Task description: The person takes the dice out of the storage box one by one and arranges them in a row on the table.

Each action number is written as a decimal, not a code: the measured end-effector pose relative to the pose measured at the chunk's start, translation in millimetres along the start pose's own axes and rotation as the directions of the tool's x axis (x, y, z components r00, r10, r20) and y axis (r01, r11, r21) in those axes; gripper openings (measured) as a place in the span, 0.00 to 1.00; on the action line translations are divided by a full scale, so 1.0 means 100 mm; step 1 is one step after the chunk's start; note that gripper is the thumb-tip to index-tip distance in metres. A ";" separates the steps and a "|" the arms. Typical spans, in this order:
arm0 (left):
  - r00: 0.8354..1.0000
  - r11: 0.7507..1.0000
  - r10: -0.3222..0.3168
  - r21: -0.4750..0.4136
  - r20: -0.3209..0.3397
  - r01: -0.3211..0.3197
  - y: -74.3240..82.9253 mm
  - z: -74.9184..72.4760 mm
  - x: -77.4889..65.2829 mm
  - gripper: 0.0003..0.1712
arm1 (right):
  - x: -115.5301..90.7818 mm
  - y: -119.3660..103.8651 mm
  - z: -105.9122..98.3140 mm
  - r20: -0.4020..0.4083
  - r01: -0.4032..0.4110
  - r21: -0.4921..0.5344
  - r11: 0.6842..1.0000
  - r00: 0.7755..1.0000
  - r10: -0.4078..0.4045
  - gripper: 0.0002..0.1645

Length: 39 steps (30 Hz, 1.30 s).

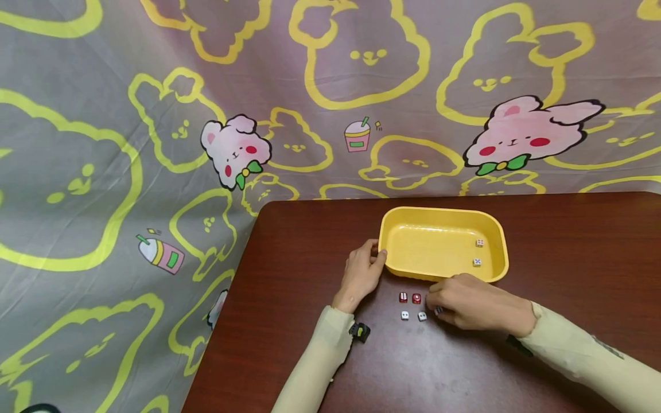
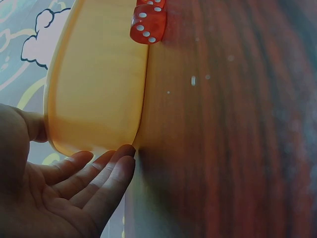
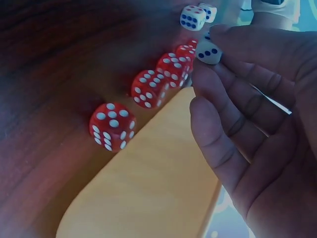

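My left hand (image 1: 361, 272) holds the left end of a yellow plastic tray (image 2: 94, 84), thumb at the rim and fingers against the outer wall. Just in front of the tray's near side, my right hand (image 1: 477, 304) pinches a white die with blue pips (image 3: 208, 52) between thumb and fingers. Red dice (image 3: 149, 89) stand in a row along the tray; the head view shows two of them, the rest being hidden by the right hand. White dice (image 1: 405, 315) sit in front of the red ones. Inside the tray, at its right end, lie two white dice (image 1: 477, 262).
The dark reddish wooden table (image 1: 299, 241) carries everything. Behind and to the left hangs a grey curtain (image 1: 170, 34) with yellow outlines and pink rabbit faces. A small black device (image 1: 360, 331) is worn on the left wrist.
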<state>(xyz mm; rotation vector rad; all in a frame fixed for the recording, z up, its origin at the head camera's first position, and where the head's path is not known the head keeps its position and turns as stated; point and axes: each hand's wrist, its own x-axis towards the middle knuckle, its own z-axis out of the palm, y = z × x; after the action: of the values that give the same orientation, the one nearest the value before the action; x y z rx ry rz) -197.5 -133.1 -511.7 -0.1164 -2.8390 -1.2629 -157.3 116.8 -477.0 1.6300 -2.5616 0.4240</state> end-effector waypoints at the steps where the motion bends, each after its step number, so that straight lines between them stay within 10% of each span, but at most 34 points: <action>1: 1.000 1.000 0.001 0.002 0.000 -0.001 0.00 0.00 0.00 0.22 | 0.00 0.00 0.01 0.003 -0.002 0.003 1.000 1.000 0.002 0.16; 39: 1.000 1.000 0.004 -0.005 -0.004 -0.004 0.02 -0.01 -0.01 0.22 | -0.04 -0.01 0.23 0.001 0.037 -0.031 0.999 0.999 -0.037 0.16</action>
<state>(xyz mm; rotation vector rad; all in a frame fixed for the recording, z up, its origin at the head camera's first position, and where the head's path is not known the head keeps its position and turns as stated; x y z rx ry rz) -196.7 -132.2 -509.4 -0.1200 -2.8308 -1.2688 -152.2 114.0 -499.4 1.6641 -2.5208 0.3802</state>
